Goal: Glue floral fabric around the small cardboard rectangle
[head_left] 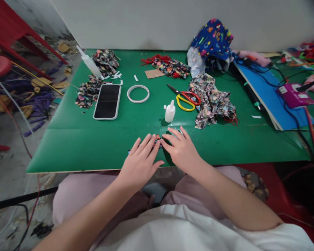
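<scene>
Near the front edge of the green table lies a small piece of floral fabric (157,138), mostly covered by my fingers. My left hand (141,157) rests flat on it, fingers stretched out and thumb to the right. At its right end, my right hand (181,148) has its fingers spread, with the fingertips close to the fabric; I cannot tell whether they touch it. Just beyond my hands stands a small white squeeze bottle (170,112) with a nozzle. Scissors (185,99) with one red and one yellow handle lie behind it.
A phone (107,101), a white ring of tape (138,94) and a larger nozzle bottle (90,64) are at the left. Floral fabric strips (211,101) lie right of centre. A blue folder (269,94) with cables and a purple box (294,94) sits at the right.
</scene>
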Tool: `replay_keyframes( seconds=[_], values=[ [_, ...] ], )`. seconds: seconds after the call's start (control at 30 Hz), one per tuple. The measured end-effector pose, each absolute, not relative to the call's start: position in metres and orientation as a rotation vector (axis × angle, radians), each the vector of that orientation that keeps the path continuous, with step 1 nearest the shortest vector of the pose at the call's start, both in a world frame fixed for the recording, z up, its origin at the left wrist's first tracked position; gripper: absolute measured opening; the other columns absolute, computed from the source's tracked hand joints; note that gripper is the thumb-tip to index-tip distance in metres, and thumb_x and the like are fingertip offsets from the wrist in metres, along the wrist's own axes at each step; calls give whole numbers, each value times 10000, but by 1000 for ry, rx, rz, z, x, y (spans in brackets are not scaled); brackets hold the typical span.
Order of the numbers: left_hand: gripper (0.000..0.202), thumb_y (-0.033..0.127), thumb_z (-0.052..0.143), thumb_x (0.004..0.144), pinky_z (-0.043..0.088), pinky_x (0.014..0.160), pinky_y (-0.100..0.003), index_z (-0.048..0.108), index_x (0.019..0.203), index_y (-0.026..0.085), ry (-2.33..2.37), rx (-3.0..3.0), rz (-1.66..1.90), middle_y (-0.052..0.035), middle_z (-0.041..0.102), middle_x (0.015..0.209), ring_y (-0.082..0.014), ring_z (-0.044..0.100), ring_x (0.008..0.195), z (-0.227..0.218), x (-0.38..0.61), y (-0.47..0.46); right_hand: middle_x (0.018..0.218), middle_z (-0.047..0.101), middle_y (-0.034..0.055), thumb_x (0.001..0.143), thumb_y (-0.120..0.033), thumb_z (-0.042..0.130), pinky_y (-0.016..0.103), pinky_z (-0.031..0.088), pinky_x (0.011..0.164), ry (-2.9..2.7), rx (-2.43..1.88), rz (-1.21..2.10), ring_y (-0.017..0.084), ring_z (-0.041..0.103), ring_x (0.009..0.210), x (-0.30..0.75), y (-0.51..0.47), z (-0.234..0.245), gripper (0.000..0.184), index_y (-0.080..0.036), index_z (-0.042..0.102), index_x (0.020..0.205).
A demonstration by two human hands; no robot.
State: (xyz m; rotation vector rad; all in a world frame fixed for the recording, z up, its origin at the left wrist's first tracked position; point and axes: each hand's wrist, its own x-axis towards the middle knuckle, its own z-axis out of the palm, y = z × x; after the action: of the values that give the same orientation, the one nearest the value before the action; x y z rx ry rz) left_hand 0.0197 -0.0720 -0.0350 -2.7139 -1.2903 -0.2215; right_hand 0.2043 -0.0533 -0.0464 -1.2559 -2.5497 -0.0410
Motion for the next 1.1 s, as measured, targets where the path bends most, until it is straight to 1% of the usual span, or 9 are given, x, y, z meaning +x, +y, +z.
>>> replay_keyframes(
  seconds=[0.13,0.23,0.4,0.53,0.73,0.83,0.97,1.03,1.1],
  values=[
    [759,597,307,849,283,1055,-455,351,1335,16,-1216,-2835,-168,-182,339,1413,-301,292,1318,-45,20,-76,1172,603,53,877,-176,404,550,270,1025,-2546,-1279,17,273,412,1212,205,-53,-46,306,-183,606,1106],
    [844,653,305,812,299,1056,-445,335,1337,-7,-1239,-2864,-127,-197,312,1419,-309,281,1322,-45,21,-75,1173,602,57,869,-166,411,551,267,1027,-2546,-1284,41,275,410,1215,206,-52,-46,309,-184,608,1106],
    [827,637,345,811,303,1065,-432,352,1328,-9,-1260,-2880,-81,-199,320,1413,-307,299,1315,-37,24,-74,1209,582,72,858,-156,428,560,263,1026,-2545,-1299,53,280,402,1223,206,-54,-47,323,-187,592,1134],
    [806,621,379,811,322,1056,-424,376,1316,-8,-1271,-2870,-73,-207,339,1401,-311,331,1298,-35,25,-73,1195,590,85,860,-161,431,557,272,1023,-2548,-1287,20,279,415,1214,205,-56,-48,320,-167,586,1140],
    [673,511,381,867,338,1045,-426,373,1326,19,-1272,-2873,-34,-181,345,1406,-302,349,1289,-35,24,-73,1180,599,96,867,-160,411,551,287,1018,-2546,-1270,-16,273,429,1200,203,-58,-48,321,-142,587,1136],
    [645,469,414,868,355,1035,-428,378,1320,10,-1297,-2855,-32,-186,364,1396,-306,366,1278,-33,26,-73,1175,603,91,846,-126,404,549,313,1005,-2499,-1257,79,267,444,1183,205,-57,-45,340,-150,603,1121],
    [583,431,420,875,363,1036,-408,432,1284,16,-1316,-2861,-117,-186,423,1361,-291,403,1254,-29,29,-71,1138,618,77,801,-66,376,439,421,947,-2234,-1189,271,203,502,1101,215,-49,-40,419,-190,612,1125],
    [511,381,392,896,357,1044,-396,460,1265,34,-1340,-2865,-145,-169,442,1352,-275,398,1259,-30,30,-70,1080,637,75,811,-87,389,385,449,914,-2062,-1164,302,179,529,1040,220,-44,-40,399,-189,611,1126],
    [467,330,356,915,351,1047,-409,456,1270,44,-1359,-2856,-159,-157,434,1361,-270,371,1279,-32,29,-69,1030,650,69,831,-121,411,362,457,895,-1956,-1183,338,167,546,994,224,-40,-41,351,-189,623,1102]
  ],
)
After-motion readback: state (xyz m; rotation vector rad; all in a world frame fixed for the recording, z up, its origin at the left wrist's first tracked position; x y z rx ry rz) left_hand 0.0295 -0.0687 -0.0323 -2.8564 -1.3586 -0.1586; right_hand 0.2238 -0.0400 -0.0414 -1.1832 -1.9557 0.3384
